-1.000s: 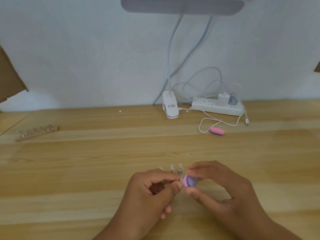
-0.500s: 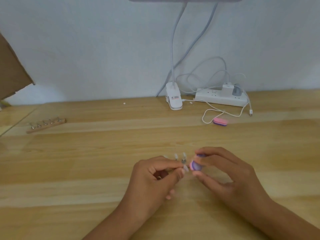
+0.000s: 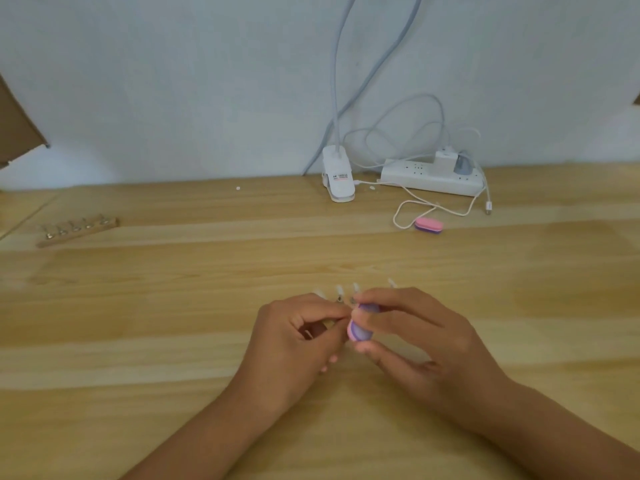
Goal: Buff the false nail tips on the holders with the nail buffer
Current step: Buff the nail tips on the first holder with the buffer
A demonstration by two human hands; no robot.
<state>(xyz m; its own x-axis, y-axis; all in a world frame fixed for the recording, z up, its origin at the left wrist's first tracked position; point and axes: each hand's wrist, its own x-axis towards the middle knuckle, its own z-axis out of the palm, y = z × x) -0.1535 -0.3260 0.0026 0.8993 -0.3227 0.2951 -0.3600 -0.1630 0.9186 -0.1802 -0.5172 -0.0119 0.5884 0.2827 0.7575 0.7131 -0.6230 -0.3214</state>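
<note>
Lower centre of frame: R hand [image 3: 426, 344] pinches pink-purple nail buffer [image 3: 360, 331] betw. thumb and fingers. L hand [image 3: 294, 344], fingers curled, pinches one of the nail tip holders [image 3: 338, 296], just beside buffer; contact unclear. Spare buffer [image 3: 428, 225] lies upper right.

No writing can be read. The only print is a small rectangular sticker [image 3: 340, 176] on the white plastic lamp clip [image 3: 336, 164], which stands on the wooden tabletop at the upper middle of the frame. The sticker bears a row of dark characters above a thin red strip, both too small and blurred to make out.
</note>
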